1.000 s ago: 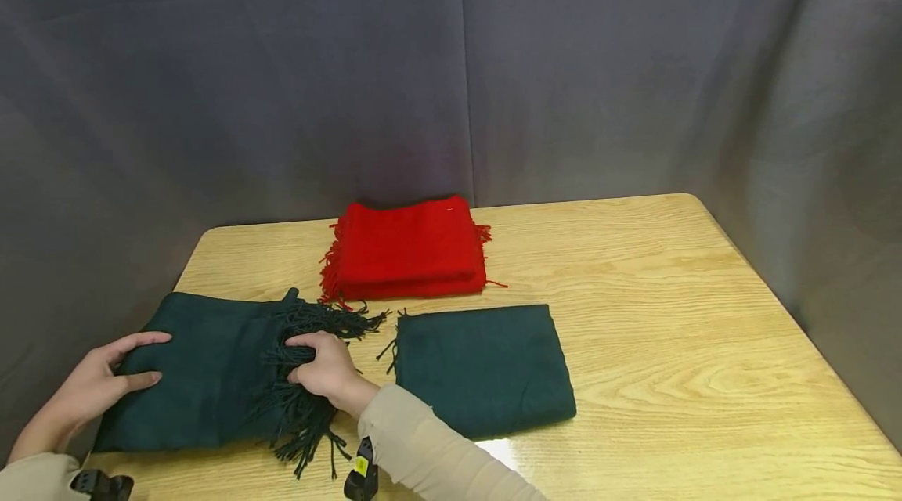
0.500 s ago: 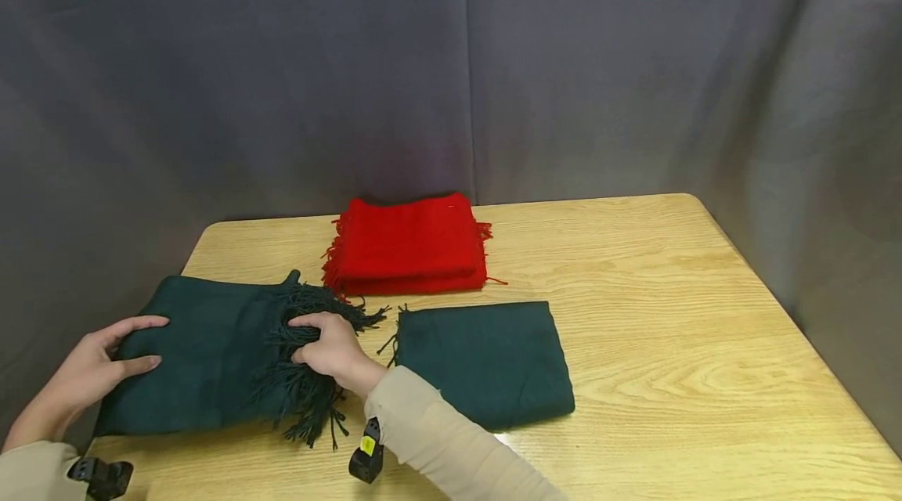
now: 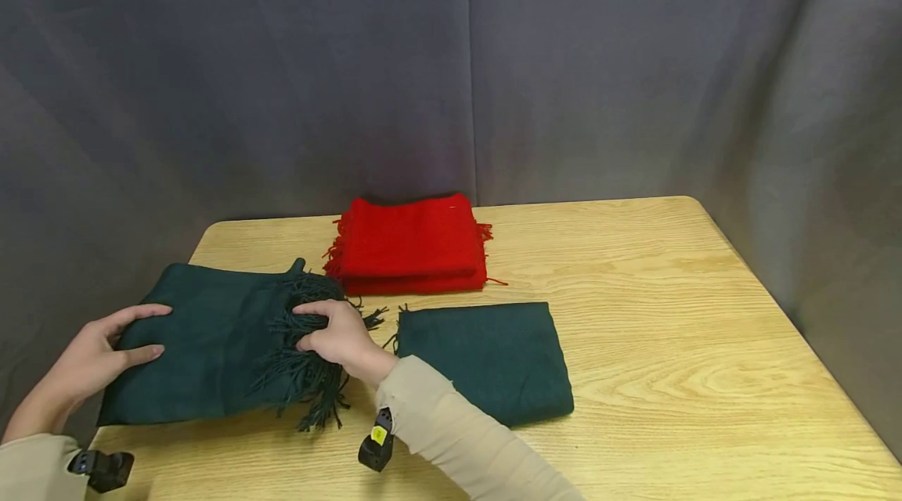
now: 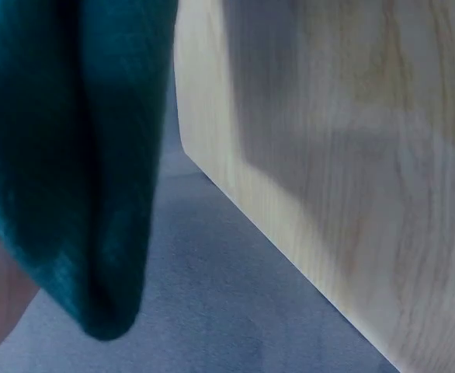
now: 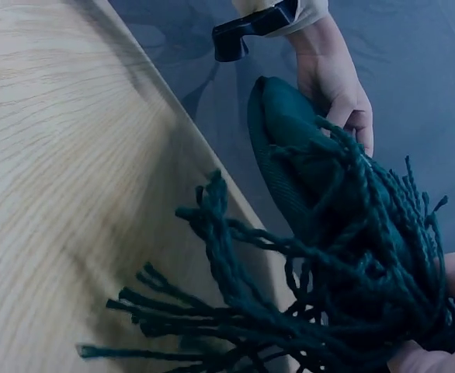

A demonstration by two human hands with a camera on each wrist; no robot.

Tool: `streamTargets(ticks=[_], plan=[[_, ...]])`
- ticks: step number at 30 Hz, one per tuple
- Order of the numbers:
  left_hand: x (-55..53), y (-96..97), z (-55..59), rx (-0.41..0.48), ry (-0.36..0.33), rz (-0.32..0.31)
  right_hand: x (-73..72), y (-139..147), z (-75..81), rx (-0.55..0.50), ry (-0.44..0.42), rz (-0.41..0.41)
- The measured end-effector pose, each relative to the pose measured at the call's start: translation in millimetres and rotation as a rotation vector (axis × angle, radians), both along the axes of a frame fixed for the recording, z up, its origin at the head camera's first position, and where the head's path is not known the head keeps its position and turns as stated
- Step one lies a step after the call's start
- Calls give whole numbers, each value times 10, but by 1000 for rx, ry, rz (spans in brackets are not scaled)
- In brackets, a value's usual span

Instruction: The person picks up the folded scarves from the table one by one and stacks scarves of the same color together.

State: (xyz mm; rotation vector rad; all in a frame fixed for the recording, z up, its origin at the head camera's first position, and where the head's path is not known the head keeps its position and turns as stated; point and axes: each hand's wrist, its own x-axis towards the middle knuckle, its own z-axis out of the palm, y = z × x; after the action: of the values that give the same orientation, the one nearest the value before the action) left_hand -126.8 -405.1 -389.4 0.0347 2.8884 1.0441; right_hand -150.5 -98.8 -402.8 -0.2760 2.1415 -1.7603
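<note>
A folded dark green scarf (image 3: 211, 337) hangs a little above the table's left side, held at both ends. My left hand (image 3: 88, 364) grips its left end, thumb and a finger on top. At the fringed right end, my right hand (image 3: 345, 340) holds the cloth with thumb and index finger over the tassels. The left wrist view shows the folded end of the scarf (image 4: 111, 233) apart from the wood. In the right wrist view the fringe (image 5: 359, 256) dangles loosely, and the left hand (image 5: 336, 85) appears at the far end. The fingers beneath the scarf are mostly hidden.
A folded red fringed scarf (image 3: 416, 243) lies near the table's back edge. Right of my right hand lies another folded dark green scarf (image 3: 486, 356), partly covered by my sleeve. Grey curtain (image 3: 564, 70) surrounds the wooden table (image 3: 705, 329).
Both hands have raised the fringed green scarf and shifted it slightly away from the table's front edge. The red scarf and the other green one stay in place.
</note>
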Motion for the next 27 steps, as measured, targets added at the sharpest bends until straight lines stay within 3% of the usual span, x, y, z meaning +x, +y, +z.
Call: streamTargets(ticks=[7,11,16,27], plan=[[-6,56,80,-3,32,6,-38,66,122,4,13,16],[-21,81,67,-6,67,21,-92,126,196,-9,8,29],[-6,151,103,21,55,27,-155,226,252,15,8,49],[-32,362,227,22,131,-36,-243,479,354,33,43,75]])
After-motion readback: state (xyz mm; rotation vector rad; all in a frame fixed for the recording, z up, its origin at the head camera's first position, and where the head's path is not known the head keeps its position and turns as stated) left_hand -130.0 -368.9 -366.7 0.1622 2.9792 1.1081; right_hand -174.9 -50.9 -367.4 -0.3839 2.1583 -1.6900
